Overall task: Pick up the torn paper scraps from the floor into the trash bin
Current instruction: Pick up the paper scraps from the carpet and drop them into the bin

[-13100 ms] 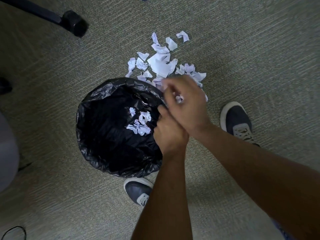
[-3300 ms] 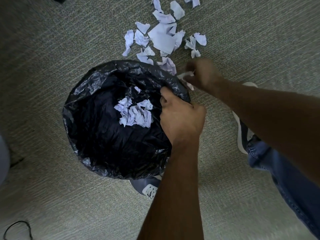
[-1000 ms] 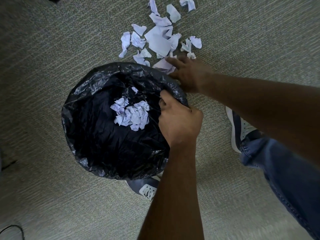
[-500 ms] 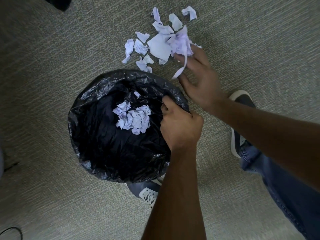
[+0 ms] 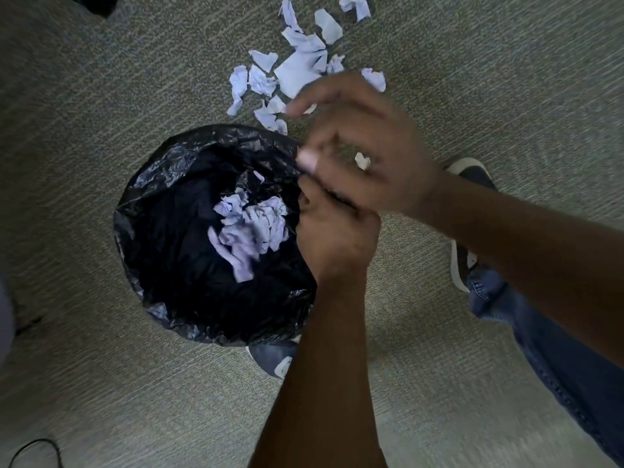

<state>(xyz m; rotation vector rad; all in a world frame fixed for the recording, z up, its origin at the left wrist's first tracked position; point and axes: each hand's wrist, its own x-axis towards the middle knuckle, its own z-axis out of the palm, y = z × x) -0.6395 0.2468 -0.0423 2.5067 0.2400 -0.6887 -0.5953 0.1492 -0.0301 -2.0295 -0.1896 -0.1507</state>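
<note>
The trash bin (image 5: 152,184), lined with a black bag, stands on the carpet. A pile of pale torn paper scraps (image 5: 250,228) lies inside it, partly blurred. My left hand (image 5: 337,234) grips the bin's right rim. My right hand (image 5: 364,153) hovers over that rim, blurred, with its fingers spread. One small white scrap (image 5: 363,161) shows by its palm. Several more paper scraps (image 5: 297,69) lie on the floor just beyond the bin.
My left shoe (image 5: 273,361) pokes out under the bin's near edge, and my right shoe (image 5: 472,170) and jeans leg (image 5: 540,349) are at the right. A black cable (image 5: 33,447) lies at bottom left. A dark object (image 5: 98,1) sits at top left.
My right hand lifted a bunch of scraps off the floor, swung over the bin and let go. The pile inside has grown. My left hand stayed on the rim.
</note>
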